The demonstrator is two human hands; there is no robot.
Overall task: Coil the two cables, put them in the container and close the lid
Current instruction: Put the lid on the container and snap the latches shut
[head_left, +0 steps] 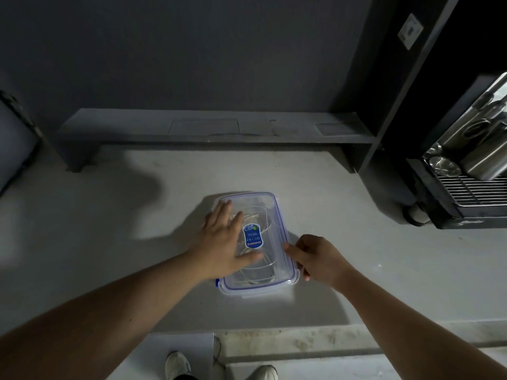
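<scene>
A clear rectangular container (pixel 286 286) with a blue-trimmed lid (pixel 263 204) and a blue label sits mid-counter. The lid lies on top of it. Pale coiled cables (pixel 258 272) show through the plastic inside. My left hand (pixel 223 242) rests flat on the lid's left half, fingers spread. My right hand (pixel 315 256) is at the container's right long edge, with its fingers curled against the side clip there. The left edge of the container is hidden under my left hand.
The pale counter (pixel 109 256) ends at a front edge near my shoes. A low grey shelf (pixel 205 130) runs along the back wall. At the right stands a dark machine with a wire rack and steel cups (pixel 466 165).
</scene>
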